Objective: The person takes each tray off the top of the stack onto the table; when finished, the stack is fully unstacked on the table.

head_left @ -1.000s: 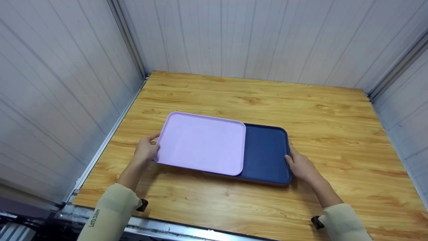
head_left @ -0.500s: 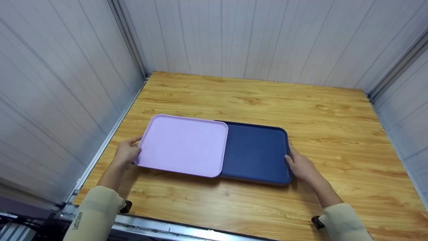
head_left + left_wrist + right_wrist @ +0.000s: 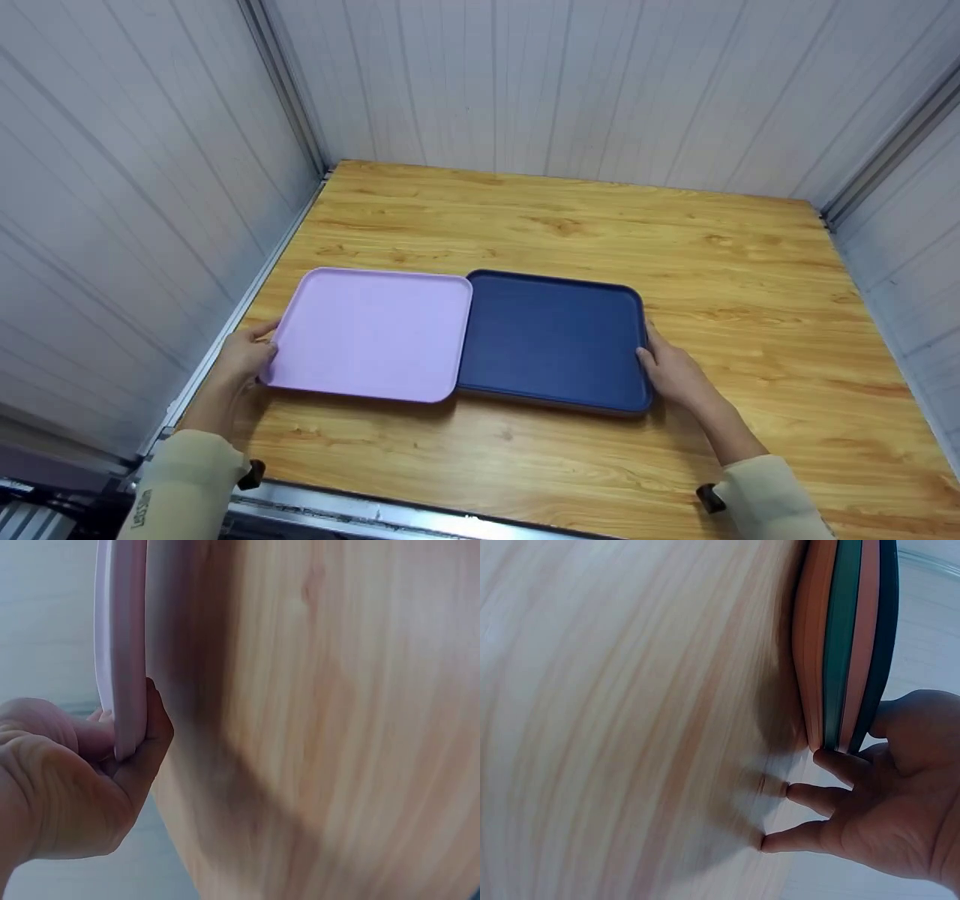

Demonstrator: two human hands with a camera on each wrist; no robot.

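A lilac tray (image 3: pixel 371 334) is at the left of the wooden table (image 3: pixel 570 217), its right edge meeting the left edge of a dark blue tray (image 3: pixel 555 341). My left hand (image 3: pixel 251 358) pinches the lilac tray's left rim (image 3: pixel 120 652), thumb on one face and fingers on the other, holding that side a little off the wood. The blue tray tops a stack of several trays (image 3: pixel 847 652) with orange, green and salmon edges. My right hand (image 3: pixel 667 369) rests at the stack's right side, its fingers (image 3: pixel 810 799) straight on the table and thumb against the blue rim.
White panelled walls (image 3: pixel 135 187) close in the table on the left, back and right. A metal rail (image 3: pixel 360 514) runs along the front edge. Bare wood lies behind and to the right of the trays.
My left hand has drawn the lilac tray leftward off the dark blue tray, uncovering nearly all of it. The right hand and the stack have stayed in place.
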